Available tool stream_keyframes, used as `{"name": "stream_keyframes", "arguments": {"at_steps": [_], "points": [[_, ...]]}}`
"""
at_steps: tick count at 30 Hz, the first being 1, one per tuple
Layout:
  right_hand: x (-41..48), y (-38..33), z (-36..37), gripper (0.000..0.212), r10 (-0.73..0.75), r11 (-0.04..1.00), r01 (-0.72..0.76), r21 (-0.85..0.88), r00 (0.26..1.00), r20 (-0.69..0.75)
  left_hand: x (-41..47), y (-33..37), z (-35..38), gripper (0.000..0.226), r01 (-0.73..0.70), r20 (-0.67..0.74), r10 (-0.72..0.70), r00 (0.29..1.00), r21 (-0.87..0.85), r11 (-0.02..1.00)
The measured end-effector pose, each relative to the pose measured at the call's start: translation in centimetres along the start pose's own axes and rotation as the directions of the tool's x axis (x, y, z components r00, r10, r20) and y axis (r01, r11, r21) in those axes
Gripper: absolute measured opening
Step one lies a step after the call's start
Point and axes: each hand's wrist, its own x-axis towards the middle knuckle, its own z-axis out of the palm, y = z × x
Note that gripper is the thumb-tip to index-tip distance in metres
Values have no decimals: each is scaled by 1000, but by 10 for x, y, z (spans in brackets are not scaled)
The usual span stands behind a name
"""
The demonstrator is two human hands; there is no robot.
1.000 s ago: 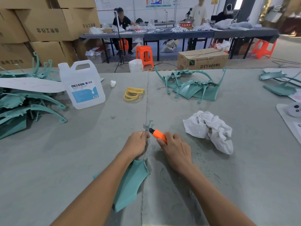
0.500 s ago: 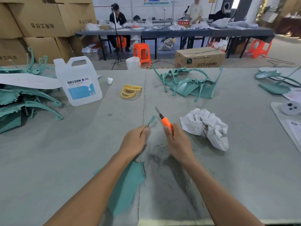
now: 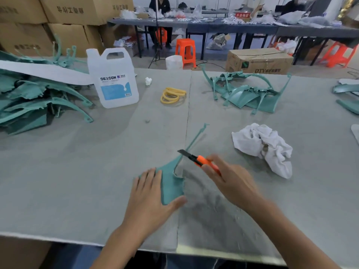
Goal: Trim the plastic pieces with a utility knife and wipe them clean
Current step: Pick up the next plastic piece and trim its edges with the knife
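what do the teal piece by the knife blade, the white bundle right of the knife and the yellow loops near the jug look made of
Teal piece: looks like moulded plastic, matte and smooth, thin with an uneven edge.
White bundle: soft cloth, judging by its crumpled folds.
Yellow loops: probably rubber or soft plastic bands, slightly glossy; they lie limp and overlapping.

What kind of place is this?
Probably a factory finishing workshop: heaps of teal moulded plastic pieces on a grey worktable, stacked brown cardboard cartons, and long dark workbenches with workers behind.
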Motion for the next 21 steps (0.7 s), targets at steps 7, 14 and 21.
{"name": "stream_keyframes", "arguments": {"at_steps": [7, 14, 21], "points": [[3, -12, 1, 34, -86, 964, 145, -223, 964, 253, 4, -10, 7, 90, -63, -150, 28, 988, -233, 970], [10, -9, -5, 42, -102, 957, 175, -230, 950, 296, 7, -16, 17, 81, -93, -190, 49, 981, -230, 969], [12, -13, 2, 40, -124, 933, 207, -294, 952, 279, 9, -19, 21, 81, -103, -203, 60, 977, -205, 973]]}}
